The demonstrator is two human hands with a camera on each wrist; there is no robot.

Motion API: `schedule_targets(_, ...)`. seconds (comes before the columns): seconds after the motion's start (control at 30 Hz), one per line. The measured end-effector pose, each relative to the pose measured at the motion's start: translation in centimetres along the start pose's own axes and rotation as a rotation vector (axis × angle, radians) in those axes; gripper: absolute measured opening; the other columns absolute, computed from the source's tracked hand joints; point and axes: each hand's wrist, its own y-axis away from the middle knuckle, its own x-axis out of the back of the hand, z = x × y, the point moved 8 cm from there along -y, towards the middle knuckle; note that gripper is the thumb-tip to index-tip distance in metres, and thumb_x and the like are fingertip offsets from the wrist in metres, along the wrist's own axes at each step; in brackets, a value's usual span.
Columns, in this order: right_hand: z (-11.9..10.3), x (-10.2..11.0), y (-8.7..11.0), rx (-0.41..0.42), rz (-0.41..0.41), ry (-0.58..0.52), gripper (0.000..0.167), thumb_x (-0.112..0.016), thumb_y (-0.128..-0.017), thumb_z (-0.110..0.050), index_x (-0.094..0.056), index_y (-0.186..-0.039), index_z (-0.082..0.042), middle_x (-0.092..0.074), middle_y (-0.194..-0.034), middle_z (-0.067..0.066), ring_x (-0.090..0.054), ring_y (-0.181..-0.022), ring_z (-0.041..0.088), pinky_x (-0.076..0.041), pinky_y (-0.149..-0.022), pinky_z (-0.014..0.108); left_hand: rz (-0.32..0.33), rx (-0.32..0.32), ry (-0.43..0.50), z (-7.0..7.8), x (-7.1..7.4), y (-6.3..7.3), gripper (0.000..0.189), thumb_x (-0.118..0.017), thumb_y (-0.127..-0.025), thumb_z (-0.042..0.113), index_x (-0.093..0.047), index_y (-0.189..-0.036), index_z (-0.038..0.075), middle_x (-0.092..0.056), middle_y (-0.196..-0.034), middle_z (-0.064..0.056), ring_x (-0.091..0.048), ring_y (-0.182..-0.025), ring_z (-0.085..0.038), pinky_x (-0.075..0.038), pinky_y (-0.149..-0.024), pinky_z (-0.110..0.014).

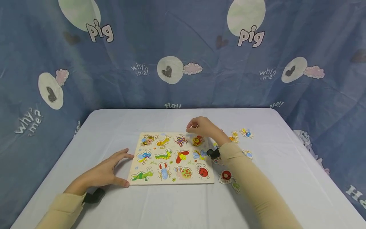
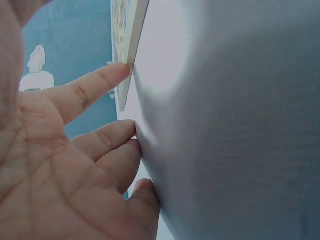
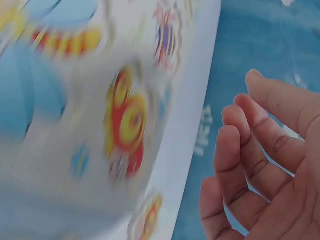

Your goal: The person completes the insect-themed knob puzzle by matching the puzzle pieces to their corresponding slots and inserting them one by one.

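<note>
A wooden insect puzzle board (image 1: 177,183) lies on the white table. My left hand (image 1: 107,171) is spread at its left side, thumb by the near corner. In the left wrist view, one fingertip (image 2: 120,71) touches the board's edge while other fingers reach the white cloth. My right hand (image 1: 202,126) hovers above the far right corner, fingers loosely bent. Nothing shows between them in the right wrist view. Below this hand is a red and yellow snail-like picture (image 1: 198,141). The purple striped bug picture (image 1: 180,140) is to its left.
Right of the board lie several loose pieces: a blue-winged bee (image 1: 246,133), an orange insect (image 1: 233,137), a red round piece (image 1: 226,176) and a green piece (image 1: 236,187). My right forearm partly covers others. A blue printed curtain (image 1: 183,38) hangs behind the table.
</note>
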Motion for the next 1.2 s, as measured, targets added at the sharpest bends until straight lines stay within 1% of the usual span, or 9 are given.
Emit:
schedule_targets(0.17, 3.0, 2.1, 1.9, -0.033, 0.051, 0.017, 0.022, -0.072, -0.104, -0.027, -0.077, -0.115, -0.008, -0.073, -0.098, 0.009, -0.062, -0.083, 0.018, -0.052, -0.074, 0.029, -0.003, 0.011, 0.015, -0.1, -0.1, 0.0, 0.101, -0.103, -0.065, 0.037, -0.055, -0.152, 0.016, -0.023, -0.174, -0.031, -0.019, -0.157, -0.063, -0.023, -0.116, -0.087)
schedule_targets(0.43, 8.3, 4.6, 5.4, -0.143, 0.085, 0.022, 0.026, -0.072, -0.104, -0.030, -0.076, -0.118, -0.008, -0.069, -0.101, 0.010, -0.059, -0.078, 0.020, -0.050, -0.065, 0.029, 0.011, 0.016, 0.041, -0.6, -0.4, 0.1, 0.099, -0.102, -0.066, 0.035, -0.056, -0.151, 0.016, -0.022, -0.175, -0.031, -0.017, -0.158, -0.063, -0.022, -0.116, -0.087)
schedule_targets(0.57, 10.4, 5.8, 6.9, -0.172, 0.108, 0.031, 0.025, -0.073, -0.104, -0.027, -0.075, -0.117, -0.006, -0.068, -0.099, 0.011, -0.059, -0.077, 0.020, -0.051, -0.064, 0.029, 0.011, 0.022, 0.054, -0.5, -0.4, 0.1, 0.098, -0.102, -0.066, 0.034, -0.056, -0.151, 0.016, -0.021, -0.175, -0.031, -0.016, -0.158, -0.064, -0.021, -0.115, -0.088)
schedule_targets(0.7, 11.9, 6.8, 8.2, -0.184, 0.124, 0.057, 0.024, -0.073, -0.103, -0.023, -0.075, -0.117, -0.004, -0.069, -0.097, 0.011, -0.059, -0.079, 0.020, -0.050, -0.065, 0.029, 0.000, 0.037, 0.059, -0.4, -0.4, 0.1, 0.097, -0.101, -0.067, 0.033, -0.055, -0.152, 0.016, -0.019, -0.175, -0.030, -0.015, -0.158, -0.064, -0.020, -0.115, -0.088)
schedule_targets(0.83, 13.0, 7.3, 8.9, -0.200, 0.117, 0.072, 0.025, -0.073, -0.102, -0.021, -0.074, -0.117, -0.002, -0.069, -0.095, 0.011, -0.059, -0.079, 0.020, -0.048, -0.066, 0.030, -0.017, 0.064, 0.061, -0.6, -0.5, 0.2, 0.098, -0.100, -0.069, 0.032, -0.053, -0.154, 0.017, -0.017, -0.176, -0.029, -0.013, -0.159, -0.064, -0.018, -0.115, -0.089)
schedule_targets(0.97, 14.1, 7.5, 9.3, -0.220, 0.101, 0.078, 0.025, -0.073, -0.101, -0.022, -0.074, -0.116, -0.002, -0.067, -0.094, 0.010, -0.057, -0.080, 0.021, -0.047, -0.067, 0.030, -0.026, 0.077, 0.062, -0.8, -0.6, 0.2, 0.099, -0.100, -0.069, 0.031, -0.051, -0.155, 0.017, -0.016, -0.177, -0.029, -0.012, -0.159, -0.065, -0.018, -0.115, -0.089)
schedule_targets(1.2, 15.5, 7.5, 9.9, -0.242, 0.093, 0.080, 0.025, -0.076, -0.100, -0.022, -0.075, -0.117, -0.003, -0.067, -0.096, 0.010, -0.056, -0.084, 0.021, -0.045, -0.070, 0.030, -0.035, 0.079, 0.082, -0.5, -0.7, 0.1, 0.099, -0.100, -0.069, 0.030, -0.051, -0.155, 0.016, -0.014, -0.177, -0.029, -0.009, -0.159, -0.064, -0.016, -0.116, -0.089)
